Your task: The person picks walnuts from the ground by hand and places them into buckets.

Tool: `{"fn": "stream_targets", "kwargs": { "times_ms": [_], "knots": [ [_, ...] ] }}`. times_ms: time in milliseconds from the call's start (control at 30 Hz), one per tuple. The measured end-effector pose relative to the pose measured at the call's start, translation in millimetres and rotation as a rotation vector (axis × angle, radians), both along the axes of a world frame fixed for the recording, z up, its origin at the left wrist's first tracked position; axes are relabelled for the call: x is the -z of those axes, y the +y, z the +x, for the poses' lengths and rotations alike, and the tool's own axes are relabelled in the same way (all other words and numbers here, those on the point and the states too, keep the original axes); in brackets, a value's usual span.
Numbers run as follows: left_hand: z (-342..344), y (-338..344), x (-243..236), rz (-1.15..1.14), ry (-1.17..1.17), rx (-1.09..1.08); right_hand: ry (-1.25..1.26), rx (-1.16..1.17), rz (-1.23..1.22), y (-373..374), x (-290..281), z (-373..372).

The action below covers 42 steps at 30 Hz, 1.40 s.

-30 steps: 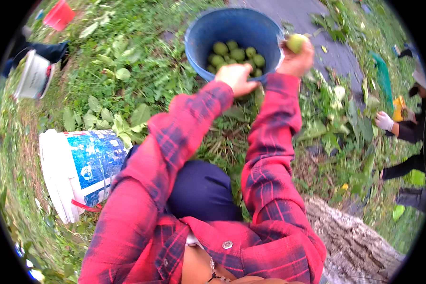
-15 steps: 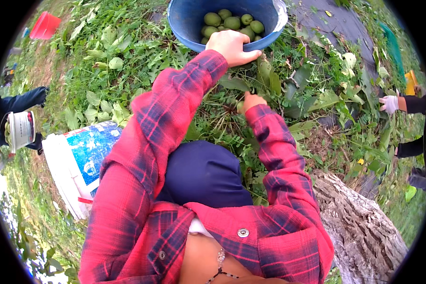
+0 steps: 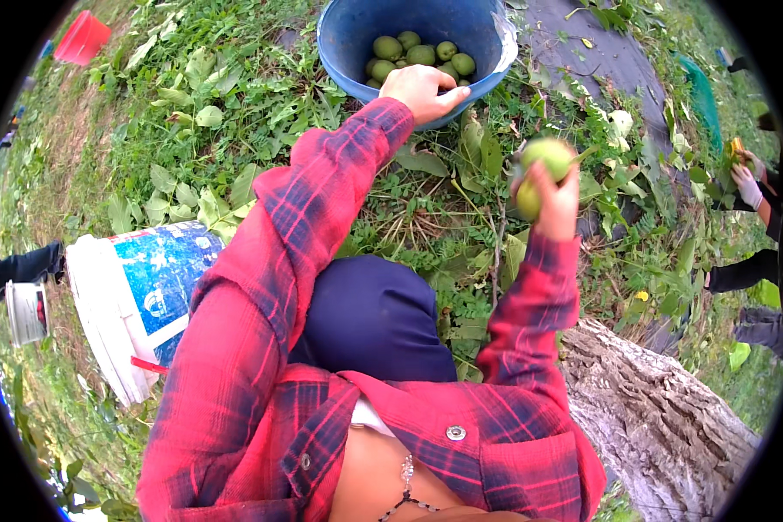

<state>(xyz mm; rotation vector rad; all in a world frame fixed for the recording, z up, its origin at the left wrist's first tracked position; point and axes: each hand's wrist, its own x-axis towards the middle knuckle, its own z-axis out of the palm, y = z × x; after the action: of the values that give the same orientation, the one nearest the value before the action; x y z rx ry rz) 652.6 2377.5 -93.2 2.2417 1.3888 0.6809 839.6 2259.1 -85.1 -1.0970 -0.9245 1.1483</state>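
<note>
My left hand (image 3: 418, 90) grips the near rim of a blue bucket (image 3: 350, 43), fingers over the edge. Inside the tilted bucket lie several green walnuts (image 3: 420, 56) in their husks. My right hand (image 3: 557, 204) is raised above the weeds, right of the bucket, closed around green walnuts. One green walnut (image 3: 546, 153) shows above the fingers and another below it; both are slightly blurred. A leaf or stem sticks out beside the fingertips.
A white-and-blue pail (image 3: 161, 277) lies tipped at my left. A thick tree trunk (image 3: 657, 409) is at my right. Dark ground sheeting (image 3: 596, 52) runs behind weeds and fallen leaves. A red bucket (image 3: 83, 38) stands far left. Co-workers are at both edges, one with a gloved hand (image 3: 746, 184).
My right hand has risen from the weeds, moving right and away from me, with green walnuts now visible in it. My left hand stays on the bucket, whose tilt shifts slightly.
</note>
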Motion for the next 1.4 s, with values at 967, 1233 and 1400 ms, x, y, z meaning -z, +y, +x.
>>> {"fn": "stream_targets", "kwargs": {
  "times_ms": [967,1233,1400],
  "knots": [
    [-421.9,-300.2,-77.7,0.152,0.480,-1.368,-1.353,-0.147,-0.614,-78.4,151.6,28.9],
    [-374.4,-275.5,-101.0,0.420,0.723,-1.348,-0.785,0.795,-0.068,-70.3,11.1,103.3],
    [-222.7,-194.4,-71.9,0.328,-0.062,-0.539,-0.197,0.653,0.323,-57.1,-83.3,81.9]
  ]
}}
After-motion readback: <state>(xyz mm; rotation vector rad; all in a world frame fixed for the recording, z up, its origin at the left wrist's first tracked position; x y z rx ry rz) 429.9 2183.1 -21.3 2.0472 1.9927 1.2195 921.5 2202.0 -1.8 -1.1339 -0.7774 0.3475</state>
